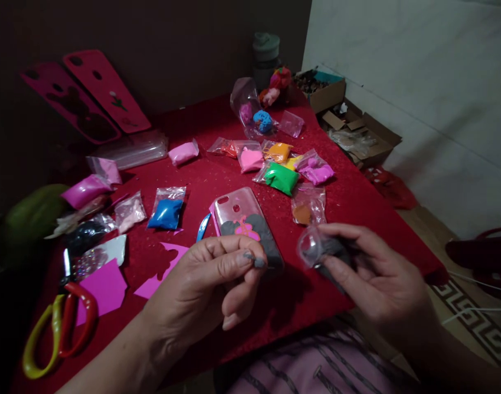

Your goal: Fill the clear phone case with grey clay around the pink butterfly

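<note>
Between the thumb and forefinger of my left hand [221,273] is a small pinch of dark grey clay [258,262]. My right hand [377,273] grips a clear plastic bag [310,249] with dark grey clay inside. Behind my left hand lies a clear phone case [237,200], its lower part covered in grey with a pink shape on it. The left fingers hide part of the case. A thin blue tool [203,227] rests beside it, partly covered by my left hand.
Scissors [61,328] and a pink sheet [102,290] lie at the left. Several clay packets, including a blue one [166,213] and a green one [281,178], are spread over the red tablecloth [209,180]. Decorated phone cases [122,117] lean at the back; cardboard boxes [367,142] stand right.
</note>
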A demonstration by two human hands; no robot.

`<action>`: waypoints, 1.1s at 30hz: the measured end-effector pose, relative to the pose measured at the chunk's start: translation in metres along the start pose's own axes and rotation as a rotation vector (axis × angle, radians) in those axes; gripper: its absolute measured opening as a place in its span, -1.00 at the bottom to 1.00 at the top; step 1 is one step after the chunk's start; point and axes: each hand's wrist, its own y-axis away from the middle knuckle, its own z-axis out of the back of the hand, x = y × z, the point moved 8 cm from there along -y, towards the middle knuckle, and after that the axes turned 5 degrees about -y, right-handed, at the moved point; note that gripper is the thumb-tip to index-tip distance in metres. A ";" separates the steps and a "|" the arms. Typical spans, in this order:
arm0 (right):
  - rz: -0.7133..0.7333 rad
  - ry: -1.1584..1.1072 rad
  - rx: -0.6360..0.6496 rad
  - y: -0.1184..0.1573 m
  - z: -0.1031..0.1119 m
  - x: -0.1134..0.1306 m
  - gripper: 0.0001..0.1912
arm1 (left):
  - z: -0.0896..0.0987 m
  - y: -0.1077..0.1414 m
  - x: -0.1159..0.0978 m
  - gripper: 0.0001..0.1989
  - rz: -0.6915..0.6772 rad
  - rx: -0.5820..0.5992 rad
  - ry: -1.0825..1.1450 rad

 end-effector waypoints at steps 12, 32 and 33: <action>0.415 0.544 -0.191 -0.006 0.038 0.042 -0.60 | -0.004 0.004 0.006 -0.90 0.027 -0.023 -0.010; -0.435 -0.780 0.421 0.016 -0.081 0.020 -0.70 | -0.013 0.016 -0.017 -0.86 -0.205 -0.199 -0.622; -0.430 -0.767 0.418 0.015 -0.081 0.021 -0.69 | -0.013 0.017 -0.018 -0.87 -0.238 -0.216 -0.668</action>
